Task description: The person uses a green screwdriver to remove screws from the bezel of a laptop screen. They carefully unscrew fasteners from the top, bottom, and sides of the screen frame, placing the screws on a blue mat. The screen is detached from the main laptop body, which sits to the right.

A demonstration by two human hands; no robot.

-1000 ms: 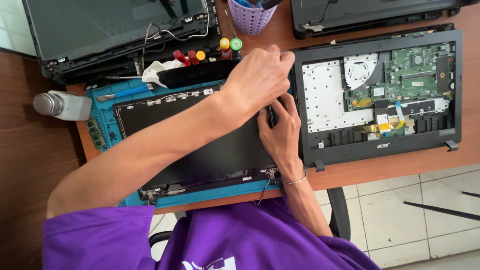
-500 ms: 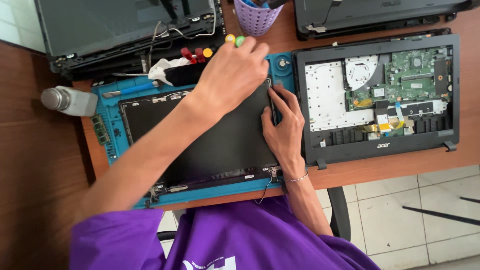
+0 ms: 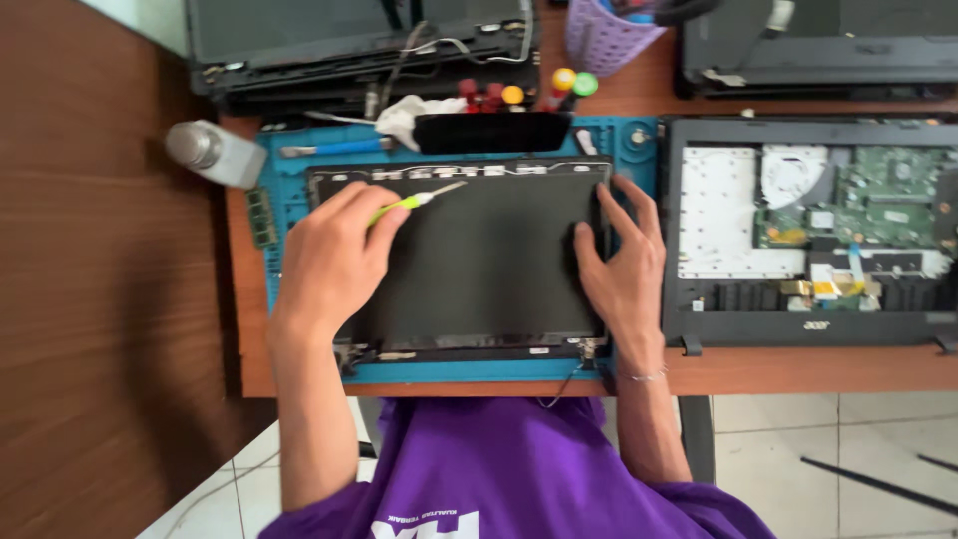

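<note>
1. Wooden desk (image 3: pixel 798 371) carries a blue mat (image 3: pixel 639 150), on which lies the dark laptop screen panel (image 3: pixel 479 260).
2. Our left hand (image 3: pixel 334 250), earlier stretched across to the panel's right side, now sits at its left, closed around a green screwdriver (image 3: pixel 414 202) tipped toward the top edge.
3. Our right hand (image 3: pixel 619 265) remains open, pressing the right edge.

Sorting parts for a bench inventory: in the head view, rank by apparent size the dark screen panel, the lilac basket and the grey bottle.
1. Dark screen panel, clearly largest.
2. Lilac basket, partly cut off by the frame edge.
3. Grey bottle, close to the basket, so this order is unsure.
</note>
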